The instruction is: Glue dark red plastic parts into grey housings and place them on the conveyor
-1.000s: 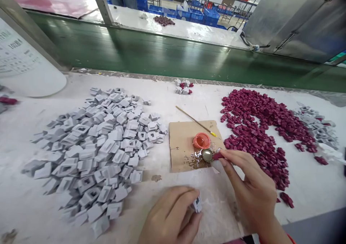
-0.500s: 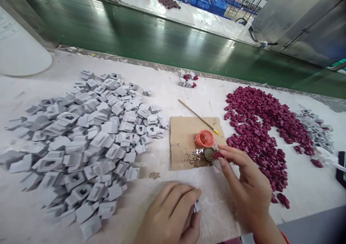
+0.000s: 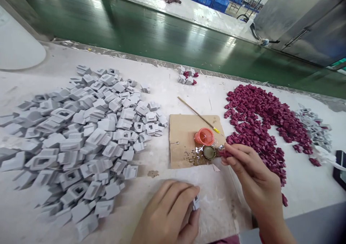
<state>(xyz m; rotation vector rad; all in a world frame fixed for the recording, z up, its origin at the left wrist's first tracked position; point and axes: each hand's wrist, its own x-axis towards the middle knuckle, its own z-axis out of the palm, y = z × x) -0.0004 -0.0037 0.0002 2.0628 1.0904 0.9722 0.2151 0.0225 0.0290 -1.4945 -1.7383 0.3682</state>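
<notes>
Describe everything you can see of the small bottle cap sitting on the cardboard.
The bottle cap is round, metal-looking, with a crimped edge, lying open side up on the brown cardboard square. It sits in a shiny wet patch, just in front of the orange plastic cap. The right hand holds a maroon piece beside its rim; contact is unclear.

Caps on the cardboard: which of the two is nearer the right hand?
The metal bottle cap, beside the right hand; the orange plastic cap sits farther away.
</notes>
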